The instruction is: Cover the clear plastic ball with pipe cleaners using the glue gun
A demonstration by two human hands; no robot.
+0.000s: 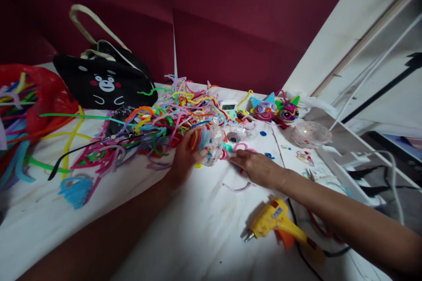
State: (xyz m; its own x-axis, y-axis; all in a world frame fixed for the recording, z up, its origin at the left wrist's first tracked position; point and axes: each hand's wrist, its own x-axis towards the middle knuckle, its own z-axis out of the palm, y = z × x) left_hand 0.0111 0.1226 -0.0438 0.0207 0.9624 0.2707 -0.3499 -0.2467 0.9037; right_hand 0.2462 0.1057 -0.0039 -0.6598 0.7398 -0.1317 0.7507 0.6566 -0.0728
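Observation:
My left hand (186, 158) is closed around a clear plastic ball (216, 145), one side of which is covered with red, orange and blue pipe cleaner strands. Close to the ball's right side, my right hand (253, 164) is low over the table with fingers stretched and slightly bent. Small red bits show by its fingertips, too blurred to make out. Just behind those fingers lies a pink pipe cleaner loop (242, 145). A pale purple pipe cleaner (237, 189) rests on the white table in front of my right hand.
A yellow glue gun (272, 219) lies at front right, its cord under my right forearm. Behind are a pipe cleaner pile (184, 105), a small digital clock (228, 106) and two decorated balls (263, 109). A clear bowl-shaped piece (311, 134) stands right; a black bag (105, 79) stands left.

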